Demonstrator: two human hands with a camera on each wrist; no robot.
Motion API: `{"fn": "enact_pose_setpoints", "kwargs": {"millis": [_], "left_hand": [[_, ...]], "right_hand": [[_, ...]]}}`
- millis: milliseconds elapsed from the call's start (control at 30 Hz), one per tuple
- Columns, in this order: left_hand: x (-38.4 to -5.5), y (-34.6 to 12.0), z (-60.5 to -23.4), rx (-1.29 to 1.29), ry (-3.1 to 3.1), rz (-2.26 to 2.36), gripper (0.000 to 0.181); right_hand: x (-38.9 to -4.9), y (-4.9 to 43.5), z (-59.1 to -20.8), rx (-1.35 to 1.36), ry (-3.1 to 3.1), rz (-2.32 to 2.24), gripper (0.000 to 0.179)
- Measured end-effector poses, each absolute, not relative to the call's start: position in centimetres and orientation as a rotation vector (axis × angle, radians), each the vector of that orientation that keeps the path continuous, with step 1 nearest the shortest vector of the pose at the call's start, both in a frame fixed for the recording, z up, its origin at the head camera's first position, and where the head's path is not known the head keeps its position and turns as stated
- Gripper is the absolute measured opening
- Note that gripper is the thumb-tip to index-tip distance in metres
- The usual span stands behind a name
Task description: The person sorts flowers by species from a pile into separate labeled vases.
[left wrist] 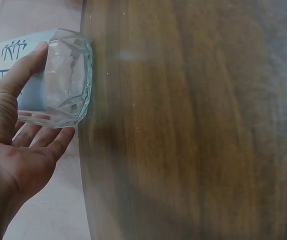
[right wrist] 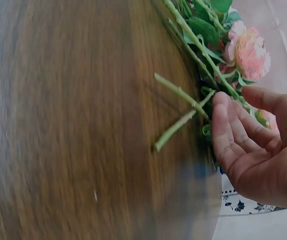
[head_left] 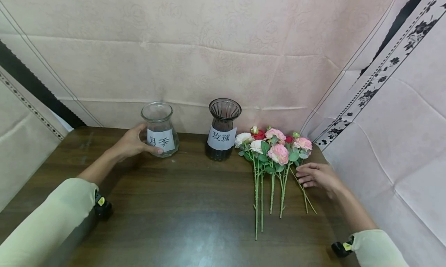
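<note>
A clear glass vase point(head_left: 158, 123) with a white paper label stands at the back left of the table. My left hand point(head_left: 136, 143) holds it from the side, thumb across the label and fingers around the far side, as the left wrist view shows at the vase's faceted base point(left wrist: 69, 77). At the right lies a bunch of artificial flowers point(head_left: 278, 154) in pink, white and red. My right hand point(head_left: 318, 176) is beside the rightmost crossed stems point(right wrist: 183, 102), fingers loosely bent and thumb apart. Whether its fingertips touch a stem is hard to tell.
A dark glass vase point(head_left: 220, 143), also labelled, stands between the clear vase and the flowers. The brown wooden table point(head_left: 181, 205) backs onto a pale cloth wall point(head_left: 195, 73). Another cloth with a black floral border point(head_left: 383, 75) hangs close on the right.
</note>
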State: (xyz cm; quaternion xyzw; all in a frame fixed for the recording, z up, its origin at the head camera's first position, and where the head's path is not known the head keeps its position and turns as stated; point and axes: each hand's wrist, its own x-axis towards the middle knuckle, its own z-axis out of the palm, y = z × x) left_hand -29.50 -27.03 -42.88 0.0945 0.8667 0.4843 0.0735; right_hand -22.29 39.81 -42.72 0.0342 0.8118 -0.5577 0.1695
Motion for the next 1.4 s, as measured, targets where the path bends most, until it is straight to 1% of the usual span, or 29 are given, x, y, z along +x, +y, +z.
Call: {"fn": "enact_pose_setpoints", "kwargs": {"millis": [333,700,800,1000,1100,1167,1233,1400], "left_hand": [[-30.1,-27.4,-42.8,0.328,2.664,1.332,0.114],[-30.2,-27.3,-42.7,0.349,2.678,1.305,0.105],[-30.2,-27.4,-42.7,0.357,2.671,1.322,0.107],[-30.6,-28.1,-43.2,0.445,2.675,1.365,0.105],[-30.6,-28.1,-43.1,0.425,2.676,1.360,0.105],[-30.3,-27.7,-42.7,0.373,2.681,1.326,0.108],[-30.2,-27.5,-42.5,0.346,2.686,1.309,0.108],[-30.1,-27.3,-42.5,0.321,2.686,1.298,0.106]], "right_hand": [[-22.1,38.3,-42.6,0.056,2.176,-1.588,0.054],[-21.9,36.7,-42.7,0.139,2.159,-1.635,0.054],[-21.8,36.4,-42.7,0.179,2.144,-1.673,0.046],[-21.6,36.2,-42.6,0.194,2.044,-1.778,0.020],[-21.4,36.1,-42.6,0.193,2.045,-1.761,0.017],[-21.4,36.0,-42.5,0.187,2.052,-1.726,0.022],[-21.3,35.9,-42.3,0.186,2.045,-1.700,0.031],[-20.9,35.7,-42.1,0.159,1.946,-1.704,0.063]]}}
